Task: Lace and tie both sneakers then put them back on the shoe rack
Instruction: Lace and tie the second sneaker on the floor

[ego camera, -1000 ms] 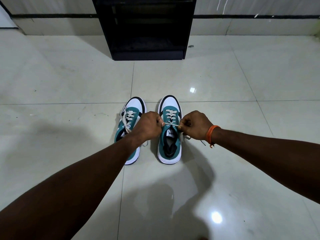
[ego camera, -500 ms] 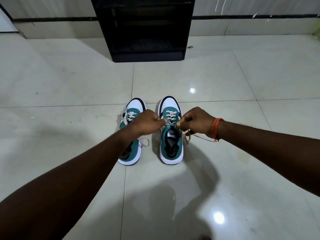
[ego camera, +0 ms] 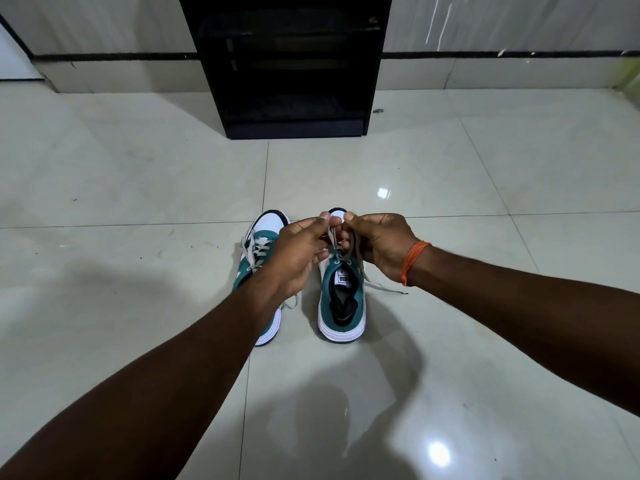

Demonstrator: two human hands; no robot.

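Two teal-and-white sneakers sit side by side on the tiled floor before the black shoe rack. Above the right sneaker, your left hand and right hand pinch its grey lace with closed fingers; the left sneaker stays untied.

Two sneakers stand side by side on the floor at frame centre: the left sneaker and the right sneaker. Both hands, the left hand and right hand, meet above the right sneaker, holding its laces. The shoe rack stands behind, at upper centre.
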